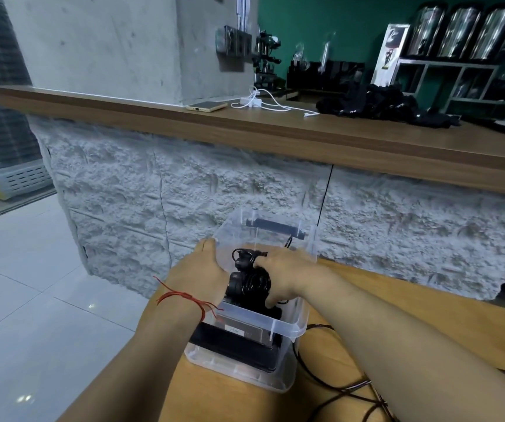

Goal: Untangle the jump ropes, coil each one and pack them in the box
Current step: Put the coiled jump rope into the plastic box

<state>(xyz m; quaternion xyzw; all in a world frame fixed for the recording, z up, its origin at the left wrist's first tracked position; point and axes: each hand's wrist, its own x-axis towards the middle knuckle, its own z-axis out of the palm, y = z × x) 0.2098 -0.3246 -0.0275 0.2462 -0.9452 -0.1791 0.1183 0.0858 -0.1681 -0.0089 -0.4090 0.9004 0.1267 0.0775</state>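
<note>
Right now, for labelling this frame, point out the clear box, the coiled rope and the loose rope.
clear box [284,328]: head view, near rim.
coiled rope [256,284]: head view, black coil.
loose rope [357,386]: head view, strand beside box.

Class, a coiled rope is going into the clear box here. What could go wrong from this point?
The box sits near the table edge; a push by the right hand could slide it off, though the left hand steadies it.
The coiled rope may spring loose once released.
The loose rope under the right forearm might snag.
</note>
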